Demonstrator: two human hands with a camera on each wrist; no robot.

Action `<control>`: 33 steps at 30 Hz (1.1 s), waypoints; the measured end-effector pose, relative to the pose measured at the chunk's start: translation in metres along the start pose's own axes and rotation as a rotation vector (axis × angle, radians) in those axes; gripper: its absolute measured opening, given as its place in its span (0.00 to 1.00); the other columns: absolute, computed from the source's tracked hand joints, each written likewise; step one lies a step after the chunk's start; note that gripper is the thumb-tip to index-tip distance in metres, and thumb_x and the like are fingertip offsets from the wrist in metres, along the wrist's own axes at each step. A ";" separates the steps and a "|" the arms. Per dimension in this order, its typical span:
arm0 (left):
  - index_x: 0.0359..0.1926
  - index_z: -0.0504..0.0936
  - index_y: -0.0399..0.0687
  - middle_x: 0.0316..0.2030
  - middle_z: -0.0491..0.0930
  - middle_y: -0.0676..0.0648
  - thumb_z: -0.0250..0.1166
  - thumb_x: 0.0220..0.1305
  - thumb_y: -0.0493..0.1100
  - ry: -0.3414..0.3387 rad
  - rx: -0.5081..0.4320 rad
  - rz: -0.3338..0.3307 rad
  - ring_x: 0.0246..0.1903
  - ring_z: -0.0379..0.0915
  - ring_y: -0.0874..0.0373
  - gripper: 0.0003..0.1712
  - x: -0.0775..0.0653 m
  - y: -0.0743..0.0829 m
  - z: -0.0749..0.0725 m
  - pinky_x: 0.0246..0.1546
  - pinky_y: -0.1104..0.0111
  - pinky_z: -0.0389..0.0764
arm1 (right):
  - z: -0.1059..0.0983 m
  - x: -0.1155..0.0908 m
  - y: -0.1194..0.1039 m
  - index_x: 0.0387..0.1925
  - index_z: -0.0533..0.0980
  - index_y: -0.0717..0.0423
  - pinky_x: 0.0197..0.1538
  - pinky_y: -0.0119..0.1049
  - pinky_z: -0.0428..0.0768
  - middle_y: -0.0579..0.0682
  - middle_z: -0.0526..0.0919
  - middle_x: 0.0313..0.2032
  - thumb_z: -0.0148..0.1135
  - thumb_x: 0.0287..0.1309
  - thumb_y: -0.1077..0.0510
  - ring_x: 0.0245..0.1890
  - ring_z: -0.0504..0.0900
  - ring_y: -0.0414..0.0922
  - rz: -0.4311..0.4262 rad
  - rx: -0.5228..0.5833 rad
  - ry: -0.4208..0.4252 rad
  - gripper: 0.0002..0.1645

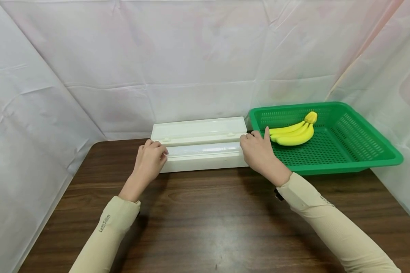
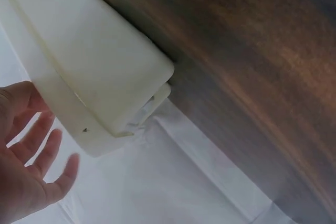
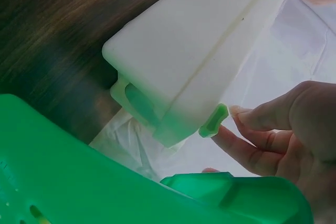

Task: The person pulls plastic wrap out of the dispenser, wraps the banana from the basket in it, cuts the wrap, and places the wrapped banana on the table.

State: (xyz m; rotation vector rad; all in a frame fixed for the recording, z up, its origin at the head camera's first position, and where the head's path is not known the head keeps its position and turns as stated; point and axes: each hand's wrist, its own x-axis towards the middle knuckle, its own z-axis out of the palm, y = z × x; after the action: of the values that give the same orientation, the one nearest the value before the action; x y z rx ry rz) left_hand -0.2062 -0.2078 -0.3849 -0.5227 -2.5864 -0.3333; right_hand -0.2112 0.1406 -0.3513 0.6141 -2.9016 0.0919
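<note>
While clear rolled plastic film is lying in a long white plastic box, my left hand and right hand are curving at its ends, grip unclear; likely slippery, the film is wanting corner pinches.

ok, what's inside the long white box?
In the head view, the open white box shows a shiny, pale roll lying lengthwise. The left hand and right hand cover its ends there; anything beneath the roll is hidden.
</note>
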 end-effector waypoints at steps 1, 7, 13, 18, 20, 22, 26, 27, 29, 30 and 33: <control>0.31 0.88 0.40 0.34 0.87 0.41 0.64 0.64 0.27 0.006 0.000 0.000 0.39 0.76 0.41 0.10 0.000 0.000 0.000 0.39 0.48 0.75 | 0.000 0.000 0.000 0.27 0.71 0.59 0.73 0.79 0.50 0.60 0.82 0.32 0.51 0.74 0.71 0.59 0.77 0.68 0.002 0.000 -0.002 0.16; 0.28 0.86 0.36 0.28 0.86 0.40 0.61 0.65 0.25 0.023 -0.057 -0.004 0.31 0.73 0.43 0.12 0.000 -0.001 0.001 0.35 0.56 0.75 | 0.001 -0.001 0.000 0.26 0.69 0.57 0.72 0.81 0.50 0.55 0.78 0.26 0.56 0.72 0.65 0.54 0.78 0.68 0.006 0.016 -0.025 0.15; 0.29 0.82 0.31 0.27 0.79 0.38 0.59 0.63 0.24 -0.011 -0.180 -0.056 0.27 0.72 0.47 0.09 0.000 -0.001 -0.005 0.32 0.57 0.78 | 0.000 -0.002 -0.001 0.23 0.66 0.54 0.71 0.82 0.48 0.49 0.71 0.19 0.60 0.66 0.66 0.41 0.78 0.64 -0.011 0.036 -0.006 0.17; 0.39 0.85 0.25 0.33 0.82 0.34 0.63 0.61 0.23 -0.040 -0.170 -0.080 0.34 0.78 0.42 0.07 -0.002 -0.003 -0.008 0.35 0.53 0.82 | 0.002 -0.004 -0.001 0.26 0.70 0.57 0.70 0.78 0.59 0.52 0.76 0.19 0.62 0.67 0.69 0.35 0.78 0.62 -0.025 0.000 0.036 0.14; 0.43 0.86 0.24 0.36 0.83 0.32 0.65 0.62 0.22 -0.050 -0.152 -0.077 0.37 0.80 0.40 0.09 -0.003 -0.004 -0.008 0.37 0.52 0.84 | 0.004 -0.004 -0.001 0.28 0.72 0.59 0.65 0.71 0.72 0.54 0.79 0.21 0.63 0.68 0.70 0.32 0.78 0.59 -0.043 -0.024 0.071 0.12; 0.45 0.86 0.24 0.37 0.83 0.32 0.65 0.64 0.22 -0.060 -0.137 -0.072 0.38 0.80 0.39 0.09 -0.004 -0.005 -0.008 0.38 0.52 0.85 | 0.006 -0.004 -0.001 0.29 0.74 0.60 0.51 0.60 0.81 0.55 0.81 0.22 0.63 0.67 0.71 0.28 0.77 0.57 -0.064 -0.039 0.114 0.11; 0.44 0.87 0.26 0.39 0.83 0.32 0.66 0.67 0.23 -0.060 -0.111 -0.066 0.41 0.80 0.37 0.06 -0.005 -0.007 -0.008 0.41 0.51 0.85 | 0.010 -0.003 0.000 0.28 0.74 0.62 0.31 0.49 0.78 0.58 0.79 0.20 0.64 0.63 0.75 0.23 0.74 0.55 -0.091 -0.020 0.175 0.11; 0.43 0.87 0.27 0.39 0.83 0.32 0.66 0.68 0.24 -0.061 -0.106 -0.070 0.41 0.79 0.37 0.06 -0.006 -0.007 -0.008 0.41 0.51 0.85 | 0.010 -0.003 0.000 0.28 0.74 0.63 0.31 0.49 0.78 0.58 0.79 0.20 0.64 0.63 0.75 0.23 0.75 0.55 -0.091 -0.014 0.181 0.11; 0.41 0.88 0.28 0.38 0.84 0.33 0.68 0.67 0.25 -0.056 -0.089 -0.075 0.40 0.79 0.38 0.04 -0.006 -0.007 -0.009 0.41 0.51 0.85 | 0.009 -0.002 -0.001 0.28 0.77 0.65 0.32 0.50 0.79 0.60 0.80 0.21 0.64 0.63 0.75 0.24 0.76 0.56 -0.084 -0.007 0.175 0.09; 0.40 0.88 0.29 0.38 0.83 0.34 0.68 0.67 0.26 -0.054 -0.078 -0.078 0.39 0.78 0.38 0.03 -0.006 -0.007 -0.009 0.40 0.51 0.85 | 0.009 -0.002 -0.001 0.28 0.77 0.65 0.32 0.50 0.80 0.61 0.80 0.21 0.65 0.63 0.75 0.24 0.76 0.57 -0.081 -0.009 0.173 0.09; 0.37 0.88 0.31 0.41 0.83 0.36 0.71 0.66 0.28 -0.039 -0.057 -0.087 0.40 0.78 0.39 0.01 -0.006 -0.007 -0.010 0.37 0.51 0.85 | 0.009 -0.002 -0.001 0.28 0.82 0.65 0.34 0.50 0.81 0.62 0.85 0.25 0.65 0.62 0.75 0.26 0.77 0.57 -0.081 -0.003 0.181 0.08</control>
State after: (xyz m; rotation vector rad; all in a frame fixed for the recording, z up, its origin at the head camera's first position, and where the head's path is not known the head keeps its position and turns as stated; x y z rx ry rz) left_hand -0.1999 -0.2189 -0.3805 -0.4406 -2.6491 -0.4316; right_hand -0.2108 0.1400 -0.3603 0.6837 -2.6991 0.1252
